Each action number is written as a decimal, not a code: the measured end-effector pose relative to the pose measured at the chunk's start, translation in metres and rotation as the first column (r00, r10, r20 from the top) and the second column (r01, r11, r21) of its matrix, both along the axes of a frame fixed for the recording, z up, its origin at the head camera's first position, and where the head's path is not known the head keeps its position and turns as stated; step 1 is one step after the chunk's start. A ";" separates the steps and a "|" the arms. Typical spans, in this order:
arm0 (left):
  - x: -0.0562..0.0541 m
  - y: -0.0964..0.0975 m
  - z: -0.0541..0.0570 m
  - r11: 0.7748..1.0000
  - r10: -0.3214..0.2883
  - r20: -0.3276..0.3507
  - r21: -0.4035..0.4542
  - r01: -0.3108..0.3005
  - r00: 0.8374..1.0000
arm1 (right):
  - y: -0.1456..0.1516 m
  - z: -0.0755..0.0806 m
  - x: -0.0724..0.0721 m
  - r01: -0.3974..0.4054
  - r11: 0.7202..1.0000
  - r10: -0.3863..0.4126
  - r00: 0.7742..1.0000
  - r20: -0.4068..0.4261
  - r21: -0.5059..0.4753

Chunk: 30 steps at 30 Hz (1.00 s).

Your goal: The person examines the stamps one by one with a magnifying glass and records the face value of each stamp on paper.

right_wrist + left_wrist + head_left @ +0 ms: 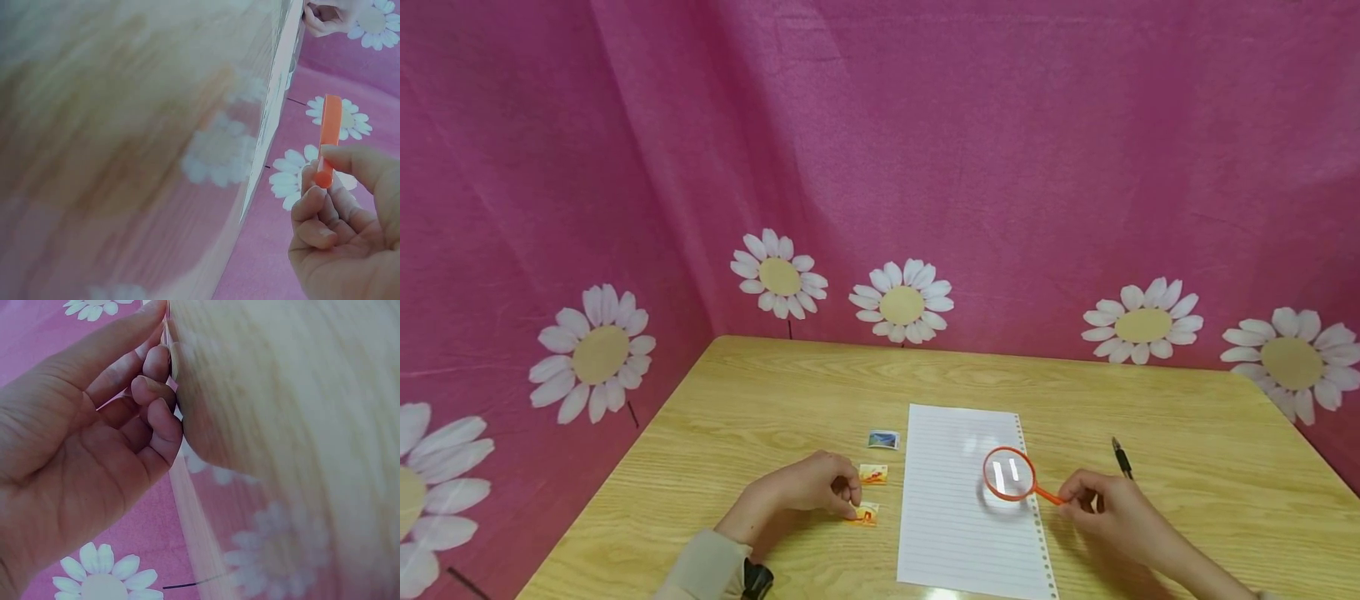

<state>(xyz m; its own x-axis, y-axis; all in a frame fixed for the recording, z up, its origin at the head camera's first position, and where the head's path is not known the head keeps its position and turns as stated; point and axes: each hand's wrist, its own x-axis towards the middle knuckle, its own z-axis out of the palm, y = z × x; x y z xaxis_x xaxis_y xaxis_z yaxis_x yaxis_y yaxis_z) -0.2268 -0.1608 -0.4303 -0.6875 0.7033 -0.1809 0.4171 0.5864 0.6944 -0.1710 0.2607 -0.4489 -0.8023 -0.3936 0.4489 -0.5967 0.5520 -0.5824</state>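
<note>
My right hand [1108, 510] pinches the orange handle of a magnifying glass [1047, 495] between thumb and fingers. Its round lens is over the right part of a lined sheet of paper [962, 533], seemingly raised above it. In the right wrist view the handle [331, 122] points away from the hand. My left hand [812, 487] has its thumb and fingertips at the left edge of a yellow-and-red postage stamp [868, 514], seemingly pinching it. Above it lie a second yellow-and-red stamp [874, 474] and a blue-green stamp [883, 439]. In the left wrist view the fingertips hide the stamp.
A black pen [1122, 458] lies on the wooden table [790, 383], beyond the right hand and partly behind it. The paper has punched holes along its right edge. A pink curtain [1000, 167] with white daisies hangs behind the table and along its left side.
</note>
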 end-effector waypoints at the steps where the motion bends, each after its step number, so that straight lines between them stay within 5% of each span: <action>1: 0.000 0.000 0.000 1.000 0.001 0.000 -0.001 -0.001 1.000 | -0.001 0.000 0.000 0.001 1.000 -0.001 1.000 -0.006 0.001; 6: 0.000 -0.001 0.000 1.000 0.008 -0.004 -0.011 -0.008 1.000 | -0.010 0.003 0.000 0.016 1.000 -0.016 1.000 -0.012 0.024; 15: 0.000 -0.001 0.000 1.000 0.009 -0.016 -0.014 -0.009 1.000 | -0.019 0.009 0.001 -0.025 0.999 0.021 0.991 0.130 0.029; 30: 0.001 -0.001 0.001 1.000 -0.008 -0.023 -0.003 0.008 1.000 | -0.039 0.009 0.004 -0.132 0.991 0.133 0.984 0.117 -0.016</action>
<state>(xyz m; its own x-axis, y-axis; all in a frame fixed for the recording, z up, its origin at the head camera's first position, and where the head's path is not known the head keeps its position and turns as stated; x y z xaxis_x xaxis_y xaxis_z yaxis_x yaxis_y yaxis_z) -0.2257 -0.1620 -0.4291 -0.6861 0.7080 -0.1672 0.4377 0.5854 0.6825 -0.1674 0.2217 -0.4403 -0.7906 -0.4970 0.3577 -0.5913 0.4677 -0.6570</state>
